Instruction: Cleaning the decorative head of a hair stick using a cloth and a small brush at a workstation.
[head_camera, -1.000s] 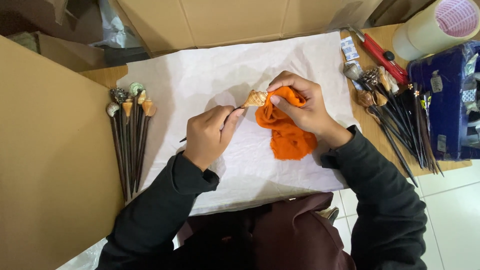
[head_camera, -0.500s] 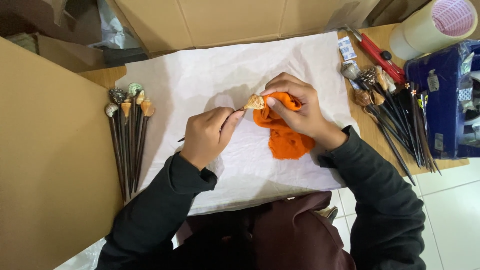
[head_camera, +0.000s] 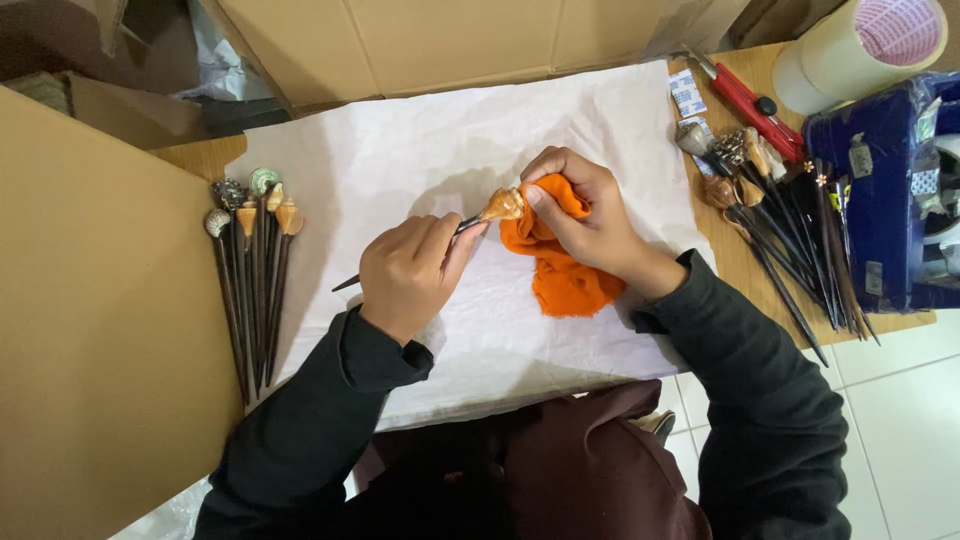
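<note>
The right hand (head_camera: 585, 215) is bunching the orange cloth (head_camera: 560, 265) tighter against the shell tip (head_camera: 502, 205) than a moment ago. The left hand (head_camera: 410, 270) is gripping the dark stick (head_camera: 345, 284), so the rubbing is going on.

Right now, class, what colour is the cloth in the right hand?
Bright orange cloth, clearest in the head view.

The middle of the thin dark stick topped with a small tan shell (head_camera: 502, 204) is buried inside the closed left hand (head_camera: 408, 272), and much of the crumpled orange cloth (head_camera: 558, 268) sits under the right hand (head_camera: 585, 212). The white tape roll (head_camera: 862, 48) and the blue plastic-wrapped box (head_camera: 885, 190) are cut by the picture's edge.
</note>
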